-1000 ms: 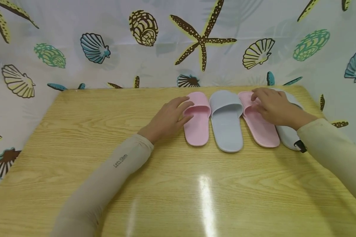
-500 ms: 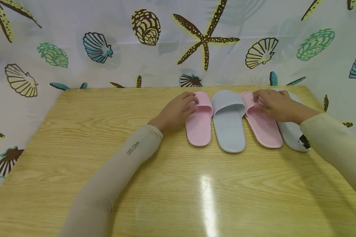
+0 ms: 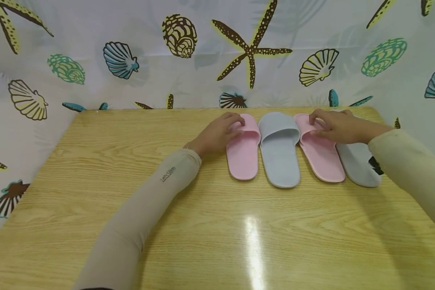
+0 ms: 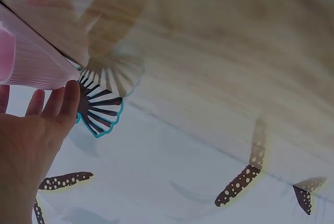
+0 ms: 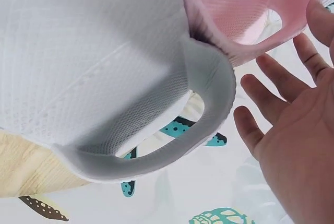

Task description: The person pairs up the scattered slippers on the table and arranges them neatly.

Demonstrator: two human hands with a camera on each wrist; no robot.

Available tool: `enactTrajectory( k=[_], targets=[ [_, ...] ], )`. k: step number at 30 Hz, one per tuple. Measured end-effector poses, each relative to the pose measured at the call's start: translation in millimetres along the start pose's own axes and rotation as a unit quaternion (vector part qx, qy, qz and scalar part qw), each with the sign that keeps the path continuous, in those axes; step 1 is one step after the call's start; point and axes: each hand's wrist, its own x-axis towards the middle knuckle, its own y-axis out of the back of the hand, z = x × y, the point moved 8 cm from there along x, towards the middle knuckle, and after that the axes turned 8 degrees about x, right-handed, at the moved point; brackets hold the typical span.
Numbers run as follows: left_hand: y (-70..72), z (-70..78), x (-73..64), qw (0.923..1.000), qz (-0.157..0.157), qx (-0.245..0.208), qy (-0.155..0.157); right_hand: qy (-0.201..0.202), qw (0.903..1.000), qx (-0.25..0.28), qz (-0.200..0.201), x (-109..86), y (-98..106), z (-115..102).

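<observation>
A pink slipper [image 3: 242, 161] lies leftmost in a row with a grey-white slipper [image 3: 280, 161], a second pink slipper [image 3: 324, 161] and a second grey-white slipper [image 3: 360, 165]. My left hand [image 3: 217, 133] pinches the left pink slipper's strap, fingers over the top and thumb at the opening. In the left wrist view its fingertips [image 4: 71, 91] meet the ribbed strap. My right hand [image 3: 342, 125] reaches across the far-right slipper and holds the second pink slipper's strap with bent fingers. The right wrist view shows the thumb [image 5: 319, 20] by the strap opening and the other fingers spread outside it.
The slippers stand near the back edge of a wooden table [image 3: 130, 161]. A white cloth [image 3: 203, 76] printed with shells and starfish hangs behind and at both sides. A dark strap [image 3: 375, 165] shows under the right forearm.
My left hand has moved right, from beside the left pink slipper onto its strap. My right hand's fingers have bent closer around the other pink strap. The slippers lie as before.
</observation>
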Motion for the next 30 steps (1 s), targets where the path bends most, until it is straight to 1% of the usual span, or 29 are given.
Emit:
enactTrajectory(
  k=[3, 8, 14, 25, 30],
  targets=[
    [-2.8, -0.6, 2.1, 0.9998, -0.013, -0.012, -0.003, -0.003, 0.9998, 0.016, -0.011, 1.2, -1.7, 3.2],
    [-4.6, -2.6, 3.9, 0.9996, -0.027, -0.012, -0.001, -0.006, 0.9988, 0.042, -0.025, 2.0, -4.7, 7.0],
    [-3.8, -3.5, 5.3, 0.9995, -0.032, -0.008, -0.001, 0.005, 0.9991, 0.041, -0.009, 1.9, -1.8, 6.9],
    [-8.3, -5.3, 6.9, 0.9993, -0.037, 0.000, -0.004, 0.015, 0.9990, 0.041, 0.005, -0.4, -1.9, 6.6],
    [-5.8, -4.2, 6.3, 0.9994, -0.026, 0.017, -0.013, 0.026, 0.9991, 0.029, 0.015, 0.7, -1.0, 7.0]
  ],
)
